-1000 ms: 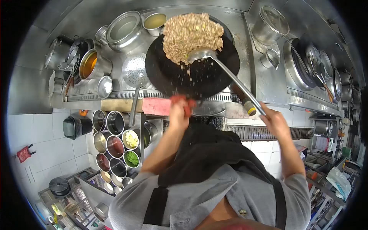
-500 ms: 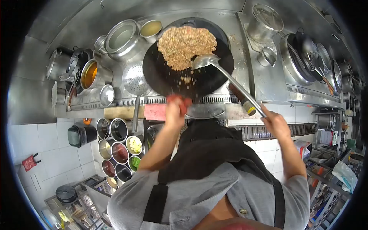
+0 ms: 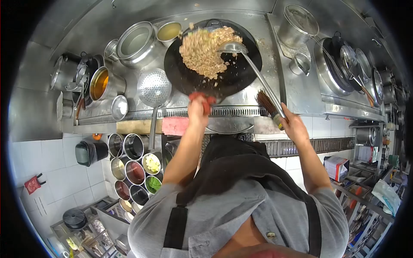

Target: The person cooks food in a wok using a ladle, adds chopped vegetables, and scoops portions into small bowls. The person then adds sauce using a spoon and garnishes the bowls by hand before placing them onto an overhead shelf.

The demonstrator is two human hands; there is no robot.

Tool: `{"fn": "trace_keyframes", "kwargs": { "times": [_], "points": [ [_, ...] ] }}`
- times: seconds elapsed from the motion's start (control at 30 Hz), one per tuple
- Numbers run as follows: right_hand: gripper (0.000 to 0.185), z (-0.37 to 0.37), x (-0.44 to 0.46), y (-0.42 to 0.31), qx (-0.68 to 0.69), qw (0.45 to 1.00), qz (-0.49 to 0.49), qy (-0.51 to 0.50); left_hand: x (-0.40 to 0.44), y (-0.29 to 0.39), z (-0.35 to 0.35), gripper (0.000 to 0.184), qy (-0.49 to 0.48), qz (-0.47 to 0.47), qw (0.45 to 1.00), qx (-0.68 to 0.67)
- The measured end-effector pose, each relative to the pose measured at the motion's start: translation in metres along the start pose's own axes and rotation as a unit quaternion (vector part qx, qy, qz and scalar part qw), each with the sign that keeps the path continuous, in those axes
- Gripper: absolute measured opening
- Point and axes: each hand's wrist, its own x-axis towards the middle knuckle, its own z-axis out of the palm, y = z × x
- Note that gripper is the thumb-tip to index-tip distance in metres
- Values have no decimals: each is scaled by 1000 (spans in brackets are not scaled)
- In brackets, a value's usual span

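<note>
My left hand (image 3: 198,109) is wrapped round the near edge or handle of the black wok (image 3: 241,77), with a red cloth (image 3: 208,102) bunched in the grip. A brown crumbly food mix (image 3: 204,53), like minced meat or fried rice, fills the wok's far left side, blurred by motion, with a few bits in the air. In my right hand (image 3: 295,125) is the long metal handle of a ladle (image 3: 231,46). The ladle's bowl rests against the food's right side.
A perforated skimmer (image 3: 154,88) lies left of the wok, beside a small bowl (image 3: 120,107) and a pot of orange liquid (image 3: 101,84). A bamboo brush (image 3: 270,105) lies under the ladle handle. Below left stand several ingredient tins (image 3: 134,172). A pink cloth (image 3: 175,125) hangs on the stove edge.
The wok and my left hand have shifted slightly away from me. My right hand has moved left and forward with the ladle. The food has spread leftward, some of it airborne.
</note>
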Motion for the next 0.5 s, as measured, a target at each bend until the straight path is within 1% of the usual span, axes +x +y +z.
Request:
{"fn": "trace_keyframes", "kwargs": {
  "times": [0.03, 0.1, 0.13, 0.17, 0.2, 0.23, 0.27, 0.3, 0.33, 0.37, 0.4, 0.47, 0.5],
  "points": [
    [57, 7, 10, -4, -4, 1000, -2, 2, 17, 6, 12, 13, -4, -11, 1000, 8],
    [54, 29, 41, -23, -28, 998, 57, -29, 53, -3, 5, 15, -79, -15, 997, 5],
    [54, 46, 66, -23, 21, 997, 64, -37, 67, -8, -2, 15, -82, -14, 997, 4],
    [53, 62, 92, -24, 70, 994, 71, -45, 81, -13, -8, 15, -106, -41, 993, 43],
    [54, 71, 113, -33, 54, 995, 67, -55, 91, -14, -9, 20, -130, -66, 986, 81],
    [54, 78, 128, -46, 37, 995, 62, -66, 93, -12, -4, 20, -132, -63, 986, 78],
    [55, 61, 129, -76, 5, 995, 43, -91, 92, -14, -3, 19, -105, -52, 990, 78],
    [55, 64, 131, -74, 5, 995, 44, -90, 91, -14, -1, 17, -79, -43, 993, 80],
    [56, 67, 132, -69, -48, 994, -48, -80, 97, -15, -6, 20, -99, -51, 989, 97],
    [57, 67, 132, -63, -102, 982, -140, -69, 97, -16, -4, 20, -100, -53, 989, 95],
    [59, 60, 123, -55, -144, 972, -175, -62, 96, -16, -3, 21, -88, -46, 991, 92],
    [59, 40, 97, -29, -161, 965, -196, -65, 96, -17, -6, 22, -77, -43, 992, 90],
    [58, 25, 81, -19, -150, 970, -176, -77, 99, -17, -11, 25, -90, -54, 989, 105]
  ]
}}
